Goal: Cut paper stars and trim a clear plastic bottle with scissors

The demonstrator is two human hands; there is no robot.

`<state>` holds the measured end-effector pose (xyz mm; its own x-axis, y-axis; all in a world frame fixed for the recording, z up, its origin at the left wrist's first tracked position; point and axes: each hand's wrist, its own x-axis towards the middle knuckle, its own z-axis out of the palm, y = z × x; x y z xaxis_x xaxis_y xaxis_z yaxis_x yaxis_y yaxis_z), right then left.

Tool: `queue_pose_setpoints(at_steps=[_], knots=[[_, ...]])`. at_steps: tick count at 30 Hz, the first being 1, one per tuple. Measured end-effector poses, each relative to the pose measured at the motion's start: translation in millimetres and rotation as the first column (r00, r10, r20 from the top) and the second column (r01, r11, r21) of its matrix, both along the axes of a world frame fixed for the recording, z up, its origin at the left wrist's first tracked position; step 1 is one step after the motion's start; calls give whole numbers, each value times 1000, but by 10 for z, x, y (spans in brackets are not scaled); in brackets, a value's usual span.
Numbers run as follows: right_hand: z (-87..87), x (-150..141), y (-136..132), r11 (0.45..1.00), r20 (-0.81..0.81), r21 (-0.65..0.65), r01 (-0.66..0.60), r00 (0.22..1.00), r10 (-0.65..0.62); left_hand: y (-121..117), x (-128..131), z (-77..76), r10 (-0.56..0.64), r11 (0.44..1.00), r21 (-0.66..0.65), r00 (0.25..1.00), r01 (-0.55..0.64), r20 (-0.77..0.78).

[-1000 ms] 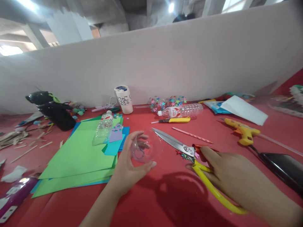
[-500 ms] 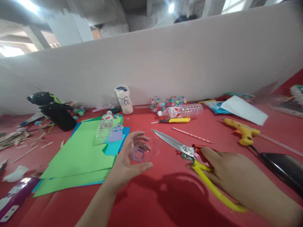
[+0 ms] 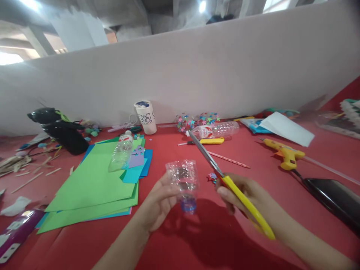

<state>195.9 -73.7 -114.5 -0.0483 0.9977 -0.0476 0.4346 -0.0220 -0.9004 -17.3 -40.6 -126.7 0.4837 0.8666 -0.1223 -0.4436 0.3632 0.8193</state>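
The left hand (image 3: 160, 202) pinches the left side of a cut bottle piece (image 3: 184, 174) between curled fingers and thumb, while the right hand (image 3: 247, 191) is wrapped around the handles of the scissors (image 3: 229, 183). The bottle piece is near the middle of the scene, seemingly held just above the red table (image 3: 168, 146), its wide end facing far and its blue cap (image 3: 188, 205) facing near. The blades look closed or nearly so, pointing far and a little left, to the right of the plastic and apart from it. Such thin, clear plastic probably gives way easily, so a light but firm pinch would serve best, with the fingertips well back from any edge meant for the blades. Turning the piece toward the scissors, rather than twisting the right wrist, should make for a smoother cut, and short bites would likely help against cracks. The edge is hard to make out against the table, so it pays to look closely before closing the blades. The small paper stars (image 3: 212, 178) lie just left of the right hand, and the striped straw (image 3: 229, 159) lies beyond it; both are best left undisturbed.
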Motion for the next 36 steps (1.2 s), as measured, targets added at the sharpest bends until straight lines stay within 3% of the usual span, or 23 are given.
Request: queue_pose_setpoints(at_steps=[8, 14, 17, 25, 29, 32, 36], knots=[[-7, -273, -7, 992, -308, -112, 51, 948, -84, -116, 146, -67, -119, 992, 41, 993, 120, -17], [-24, -318, -51, 980, -471, -179, 88, 867, -164, -130, 206, -16, 69, 997, -27, 988, -73, -136], [-33, -299, -54, 974, -520, -205, 92, 833, -189, -121, 204, -22, 106, 994, -9, 980, -109, -168], [-42, -267, -31, 971, -564, -219, 98, 799, -208, -122, 216, -46, 85, 996, 32, 959, -79, -269], [-48, -249, -10, 980, -557, -173, 100, 811, -181, -138, 202, -64, -108, 989, 91, 986, 119, -124], [-29, -178, 6, 990, -499, -125, 63, 858, -118, -112, 156, -82, -239, 963, 101, 964, 250, -115], [28, 6, 27, 998, -348, -47, 40, 936, -54, -49, 68, -54, -138, 976, 158, 986, 152, -97]])
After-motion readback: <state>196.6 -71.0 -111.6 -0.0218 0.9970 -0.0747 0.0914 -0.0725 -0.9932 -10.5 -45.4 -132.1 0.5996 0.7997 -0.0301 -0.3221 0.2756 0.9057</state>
